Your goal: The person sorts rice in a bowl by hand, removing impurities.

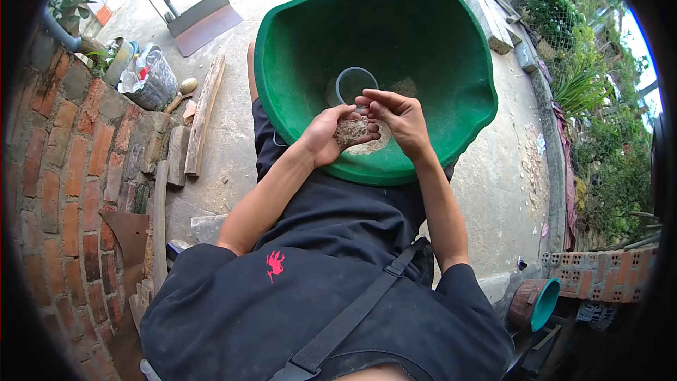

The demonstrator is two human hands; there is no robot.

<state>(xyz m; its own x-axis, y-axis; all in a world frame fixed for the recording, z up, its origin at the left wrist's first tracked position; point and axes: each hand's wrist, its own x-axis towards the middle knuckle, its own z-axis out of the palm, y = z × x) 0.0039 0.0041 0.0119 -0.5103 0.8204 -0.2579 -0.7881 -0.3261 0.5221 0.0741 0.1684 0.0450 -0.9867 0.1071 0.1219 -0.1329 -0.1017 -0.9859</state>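
Grain, seemingly, fills cupped left hand; right hand touches it.

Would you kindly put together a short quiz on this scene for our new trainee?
1. Choose one: the grainy material between the hands lies A) on a cupped palm, B) on a plate, C) in a sack.
2. True or false: the clear cup stands outside the green basin.
3. Fill in: the right hand holds its fingers over the ____ hand.
Key: 1 A; 2 false; 3 left, since the left hand cups the material.
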